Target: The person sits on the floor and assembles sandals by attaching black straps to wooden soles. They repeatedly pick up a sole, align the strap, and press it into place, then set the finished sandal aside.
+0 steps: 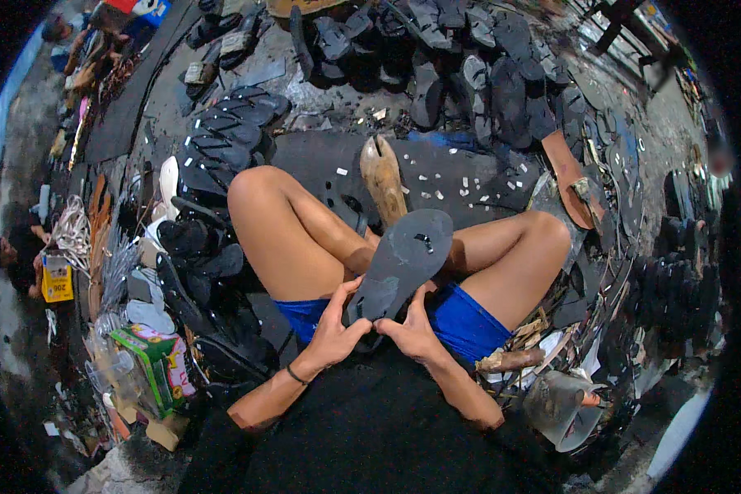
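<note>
My left hand (337, 332) and right hand (416, 332) clamped on near end of black sandal (405, 257); sandal just this side of wooden post (382, 175); likely working that end; next move calls for firm, even grip.

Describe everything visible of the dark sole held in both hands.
The sole looks flat, dark grey and rubbery, with a rounded, broader far end and pale scuffs. Near that end is a small black mark, perhaps a hole or plug, with whitish specks. It slants away and rightward; the left hand and right hand grip its near end.
</note>
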Motion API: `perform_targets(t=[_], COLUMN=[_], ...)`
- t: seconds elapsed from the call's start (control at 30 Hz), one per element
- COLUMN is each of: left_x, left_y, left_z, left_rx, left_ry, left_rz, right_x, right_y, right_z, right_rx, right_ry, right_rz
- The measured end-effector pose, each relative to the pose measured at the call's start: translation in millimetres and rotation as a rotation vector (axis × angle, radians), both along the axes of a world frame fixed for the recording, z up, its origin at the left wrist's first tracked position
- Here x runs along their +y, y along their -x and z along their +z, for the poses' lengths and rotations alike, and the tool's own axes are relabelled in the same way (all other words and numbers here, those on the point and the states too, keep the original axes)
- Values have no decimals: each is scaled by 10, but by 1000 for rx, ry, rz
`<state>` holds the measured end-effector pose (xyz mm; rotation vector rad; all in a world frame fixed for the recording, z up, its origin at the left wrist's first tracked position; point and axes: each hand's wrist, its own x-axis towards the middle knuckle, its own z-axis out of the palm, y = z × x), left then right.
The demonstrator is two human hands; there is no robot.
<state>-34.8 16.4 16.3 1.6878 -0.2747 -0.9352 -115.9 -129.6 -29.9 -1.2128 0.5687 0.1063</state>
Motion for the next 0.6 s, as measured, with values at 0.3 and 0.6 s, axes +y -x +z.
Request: perform_targets(t=[0.3, 0.6], left_x=[89, 82], left_y=[-6, -188], left_z=[-27, 167], left_rx=[335, 363], left_ry=[150, 211], left_rz=[96, 64], right_x=[-35, -315], right_y=[21, -70], right_z=[126, 562], right_rx=[-27, -119], right_ry=[-40, 333], right_rz=[36, 122])
